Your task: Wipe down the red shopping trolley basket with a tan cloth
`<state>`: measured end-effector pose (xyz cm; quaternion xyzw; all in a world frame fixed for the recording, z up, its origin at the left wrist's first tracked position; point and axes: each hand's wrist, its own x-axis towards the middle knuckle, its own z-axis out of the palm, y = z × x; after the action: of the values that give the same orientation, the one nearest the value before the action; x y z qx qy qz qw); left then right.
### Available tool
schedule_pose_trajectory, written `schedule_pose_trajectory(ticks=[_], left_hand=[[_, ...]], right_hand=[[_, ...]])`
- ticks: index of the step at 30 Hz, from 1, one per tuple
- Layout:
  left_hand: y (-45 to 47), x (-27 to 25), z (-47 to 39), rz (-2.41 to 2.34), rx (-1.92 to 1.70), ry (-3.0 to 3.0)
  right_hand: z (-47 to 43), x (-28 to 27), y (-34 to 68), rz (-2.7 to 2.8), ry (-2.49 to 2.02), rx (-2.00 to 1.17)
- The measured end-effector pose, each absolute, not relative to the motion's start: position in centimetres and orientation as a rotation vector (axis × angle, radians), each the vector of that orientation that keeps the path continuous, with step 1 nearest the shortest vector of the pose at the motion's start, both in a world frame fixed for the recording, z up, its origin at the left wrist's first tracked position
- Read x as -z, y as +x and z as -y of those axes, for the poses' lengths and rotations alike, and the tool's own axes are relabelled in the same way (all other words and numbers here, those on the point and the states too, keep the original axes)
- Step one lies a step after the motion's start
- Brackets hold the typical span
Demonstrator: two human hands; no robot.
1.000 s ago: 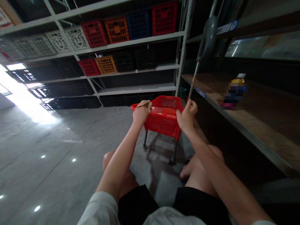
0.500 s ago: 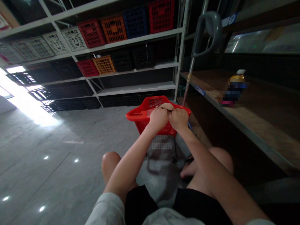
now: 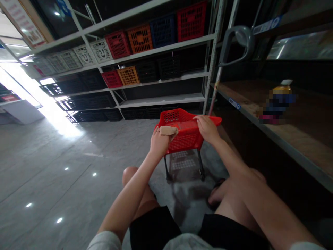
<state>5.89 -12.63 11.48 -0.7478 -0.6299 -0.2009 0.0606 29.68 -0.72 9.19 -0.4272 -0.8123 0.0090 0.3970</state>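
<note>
A small red plastic shopping cart (image 3: 183, 141) on grey legs stands on the floor between my knees. My left hand (image 3: 158, 143) is at the left end of its near rim, closed on a folded tan cloth (image 3: 168, 130). Further right, my right hand (image 3: 207, 129) grips the cart's rim near the right corner, with its fingers over the edge. The two hands are apart, and the near edge of the basket shows between them.
Metal shelves (image 3: 163, 100) with coloured crates run along the back. Close on my right is a wooden shelf (image 3: 299, 132) bearing a partly blurred bottle (image 3: 279, 100). A pole with a grey D-shaped handle (image 3: 222, 45) leans by its corner. Grey concrete floor (image 3: 78, 198) lies left.
My hands were together at the middle of the rim; now they have parted. The left has gone left with the cloth, the right to the right corner. The view has shifted slightly left.
</note>
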Motion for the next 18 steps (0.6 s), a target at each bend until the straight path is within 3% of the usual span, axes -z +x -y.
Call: schedule_pose_trajectory(ticks=[7, 18], left_hand=[[12.6, -9.7, 11.3, 1.805, 0.556, -2.138], [0.1, -10.3, 10.4, 1.702, 0.677, -2.530]], right_hand=[[3.3, -8.1, 26.1, 1.985, -1.050, -0.065], [-0.6, -8.2, 29.1, 2.045, -0.972, -0.230]])
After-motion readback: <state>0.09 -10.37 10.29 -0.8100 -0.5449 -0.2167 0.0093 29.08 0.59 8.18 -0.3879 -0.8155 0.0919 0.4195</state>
